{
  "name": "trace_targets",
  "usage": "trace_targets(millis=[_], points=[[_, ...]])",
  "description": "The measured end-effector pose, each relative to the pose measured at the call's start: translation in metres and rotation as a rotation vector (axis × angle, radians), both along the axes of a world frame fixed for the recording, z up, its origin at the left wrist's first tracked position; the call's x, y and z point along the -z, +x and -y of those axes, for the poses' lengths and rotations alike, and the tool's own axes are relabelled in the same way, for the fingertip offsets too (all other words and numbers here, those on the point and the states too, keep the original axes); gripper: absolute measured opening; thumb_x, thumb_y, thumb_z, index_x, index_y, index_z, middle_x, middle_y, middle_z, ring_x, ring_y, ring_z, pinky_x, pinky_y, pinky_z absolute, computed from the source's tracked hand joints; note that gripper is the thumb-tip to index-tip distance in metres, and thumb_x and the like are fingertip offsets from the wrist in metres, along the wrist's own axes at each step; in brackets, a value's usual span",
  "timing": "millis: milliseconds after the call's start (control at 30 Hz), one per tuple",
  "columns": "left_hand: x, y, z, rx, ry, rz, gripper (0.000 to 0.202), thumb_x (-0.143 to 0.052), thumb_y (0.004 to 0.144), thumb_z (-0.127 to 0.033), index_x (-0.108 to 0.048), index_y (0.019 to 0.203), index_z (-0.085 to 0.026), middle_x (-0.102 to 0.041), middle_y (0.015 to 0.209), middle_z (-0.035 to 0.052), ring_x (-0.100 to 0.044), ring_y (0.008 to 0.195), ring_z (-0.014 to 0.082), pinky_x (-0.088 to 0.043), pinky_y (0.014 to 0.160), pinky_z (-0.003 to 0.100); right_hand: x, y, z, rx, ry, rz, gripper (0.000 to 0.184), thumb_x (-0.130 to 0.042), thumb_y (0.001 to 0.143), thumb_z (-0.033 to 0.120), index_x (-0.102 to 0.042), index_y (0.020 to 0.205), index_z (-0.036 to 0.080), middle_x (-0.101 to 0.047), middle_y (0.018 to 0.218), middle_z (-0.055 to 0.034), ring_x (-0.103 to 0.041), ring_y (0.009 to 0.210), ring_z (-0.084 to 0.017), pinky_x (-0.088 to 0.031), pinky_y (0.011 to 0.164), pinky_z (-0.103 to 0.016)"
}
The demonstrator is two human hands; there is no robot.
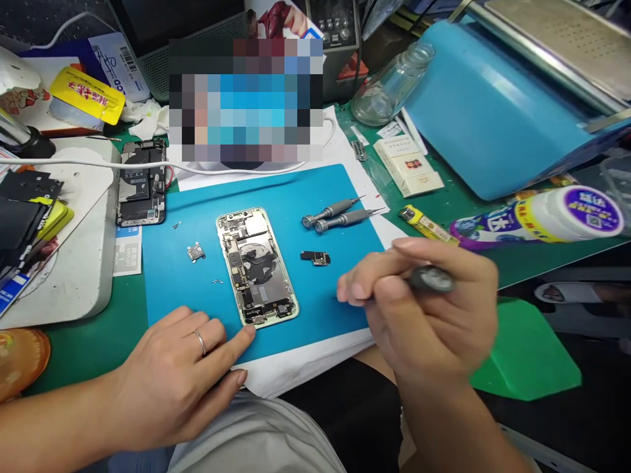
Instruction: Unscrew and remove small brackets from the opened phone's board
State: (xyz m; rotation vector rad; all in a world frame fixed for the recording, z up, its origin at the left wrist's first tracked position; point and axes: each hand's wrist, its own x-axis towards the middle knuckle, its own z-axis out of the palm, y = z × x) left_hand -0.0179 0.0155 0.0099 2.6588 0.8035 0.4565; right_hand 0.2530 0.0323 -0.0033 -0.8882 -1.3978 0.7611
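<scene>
An opened phone with its insides showing lies face down on a blue mat. My left hand, a ring on one finger, rests flat and open at the mat's near edge, its forefinger tip almost touching the phone's bottom corner. My right hand hovers to the right of the phone, fingers closed round a dark-capped screwdriver. Two more grey screwdrivers lie on the mat's far right. A small black part and a small metal part lie either side of the phone.
Another opened phone lies at the mat's far left beside a white platform. A glass jar, a cigarette pack, a yellow lighter, a white bottle and a blue-covered machine crowd the right. A white cable crosses behind.
</scene>
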Motion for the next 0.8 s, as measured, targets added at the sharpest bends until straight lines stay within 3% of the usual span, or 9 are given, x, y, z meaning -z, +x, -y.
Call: trace_targets(millis=[133,233,333,500,633,700,800], points=[[-0.002,0.0,-0.001,-0.016,-0.039,-0.003,0.036,-0.055,0.099,-0.023,-0.06,0.133,-0.013,-0.059,0.082,0.0028,-0.05,0.067,0.0169,-0.035,0.06,0.034,0.009,0.013,0.008,0.123,0.061,0.252,0.041,-0.058,0.099,0.017,-0.057,0.136,0.033,-0.072,0.087,-0.0016,-0.071,0.072,-0.021,-0.062,0.069,-0.042],[-0.003,0.0,-0.001,-0.027,-0.061,0.005,0.037,-0.055,0.099,-0.023,-0.059,0.135,-0.013,-0.059,0.081,0.0027,-0.05,0.067,0.0167,-0.035,0.06,0.034,0.014,0.025,0.014,0.232,0.139,0.385,0.051,-0.062,0.097,0.017,-0.054,0.143,0.037,-0.075,0.095,-0.002,-0.075,0.077,-0.024,-0.062,0.071,-0.043],[-0.003,-0.001,-0.001,-0.027,-0.06,-0.001,0.042,-0.055,0.1,-0.024,-0.055,0.139,-0.011,-0.058,0.081,0.0028,-0.05,0.068,0.0171,-0.035,0.06,0.034,0.017,0.033,0.019,0.254,0.182,0.501,0.058,-0.062,0.096,0.017,-0.049,0.147,0.041,-0.076,0.1,-0.0023,-0.076,0.081,-0.026,-0.062,0.071,-0.044],[-0.001,-0.001,0.001,-0.023,-0.048,-0.033,0.043,-0.055,0.1,-0.025,-0.055,0.14,-0.01,-0.058,0.084,0.0039,-0.051,0.07,0.0179,-0.035,0.061,0.034,0.019,0.033,0.02,0.35,0.157,0.463,0.059,-0.061,0.095,0.01,-0.052,0.146,0.039,-0.074,0.1,-0.003,-0.076,0.076,-0.026,-0.062,0.062,-0.043],[0.0,0.0,0.0,-0.024,-0.056,-0.036,0.043,-0.055,0.1,-0.025,-0.054,0.141,-0.011,-0.057,0.083,0.0034,-0.05,0.07,0.0177,-0.033,0.061,0.034,0.019,0.034,0.022,0.275,0.234,0.517,0.073,-0.069,0.088,0.004,-0.046,0.151,0.035,-0.074,0.103,-0.0032,-0.077,0.08,-0.026,-0.063,0.065,-0.042],[0.0,0.0,0.0,-0.025,-0.059,-0.046,0.044,-0.055,0.1,-0.025,-0.054,0.141,-0.011,-0.058,0.084,0.0036,-0.05,0.07,0.0177,-0.033,0.062,0.034,0.015,0.034,0.024,0.219,0.206,0.563,0.083,-0.073,0.083,0.0,-0.043,0.152,0.036,-0.076,0.103,-0.0032,-0.077,0.082,-0.026,-0.064,0.065,-0.041],[0.0,0.0,0.0,-0.024,-0.051,-0.053,0.043,-0.054,0.1,-0.026,-0.054,0.141,-0.011,-0.057,0.084,0.0036,-0.05,0.07,0.0176,-0.033,0.062,0.034,0.002,0.024,0.024,0.189,0.131,0.547,0.083,-0.069,0.086,-0.002,-0.042,0.152,0.041,-0.077,0.102,-0.0012,-0.078,0.081,-0.024,-0.065,0.066,-0.039]])
